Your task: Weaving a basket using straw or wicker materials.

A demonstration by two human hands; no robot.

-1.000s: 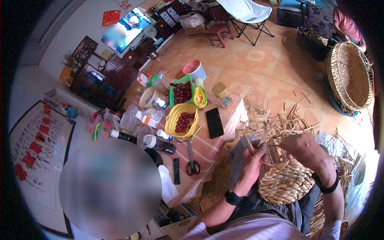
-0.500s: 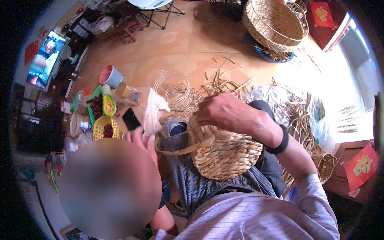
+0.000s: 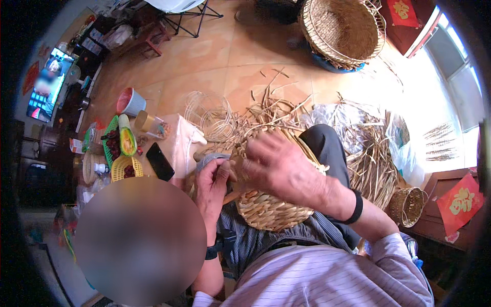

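Note:
A woven straw basket (image 3: 276, 211) rests tilted on my lap, over a dark striped cloth. At its left side my left hand (image 3: 212, 181) pinches thumb and fingers together on the basket's handle (image 3: 233, 196), a tan band that is mostly covered by my hands. My right hand (image 3: 286, 166) lies across the basket's upper left, close to my left fingertips. Its fingers are smeared by motion, so what they hold, if anything, does not show.
A phone (image 3: 160, 161), a yellow basket (image 3: 126, 169) of dark red fruit and a jar (image 3: 153, 125) stand at left. Coiled strips (image 3: 209, 115) and loose straw (image 3: 376, 163) lie ahead and right. Beyond is a large basket (image 3: 340, 28); a small one (image 3: 407, 206) sits at right.
My left hand has come up and right from beside the phone to the basket's handle. The right hand has lowered over the basket, hiding more of it. The view has shifted slightly.

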